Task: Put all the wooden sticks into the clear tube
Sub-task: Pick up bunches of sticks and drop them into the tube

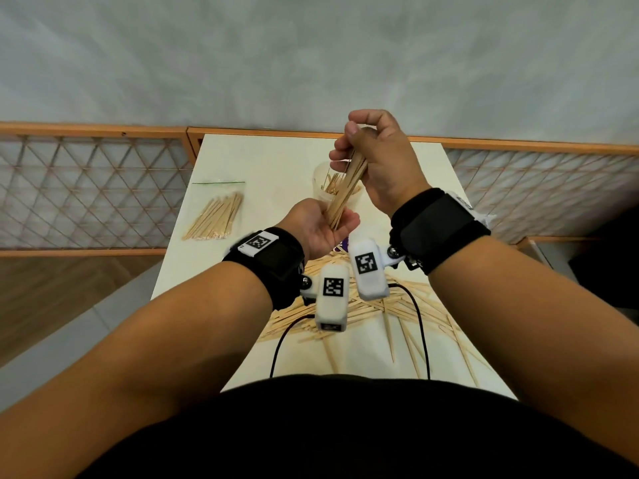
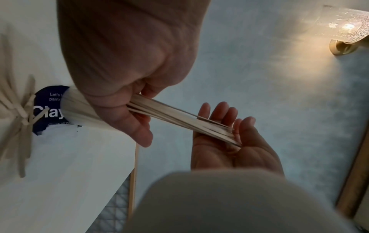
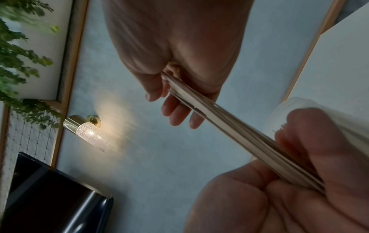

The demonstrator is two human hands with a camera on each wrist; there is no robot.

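Bundle of thin pale wooden sticks [image 1: 346,188]: pinched in my right hand [image 1: 377,167], lower ends resting on my flat left hand [image 1: 321,229], above the clear plastic tube [image 1: 320,188], partly filled. Many loose sticks [image 1: 411,305] left on the white desk [image 1: 273,160]; more in a zip bag [image 1: 216,216].

Pale matt wooden sticks [image 1: 345,188] – clear plastic tube [image 1: 323,191] – smooth matt white table [image 1: 262,160]

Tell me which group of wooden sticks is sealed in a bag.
The bagged sticks at the table's far left, in a clear zip bag. The others are unbagged: a bundle held in the hands, some in the clear tube, and loose sticks scattered near the person.
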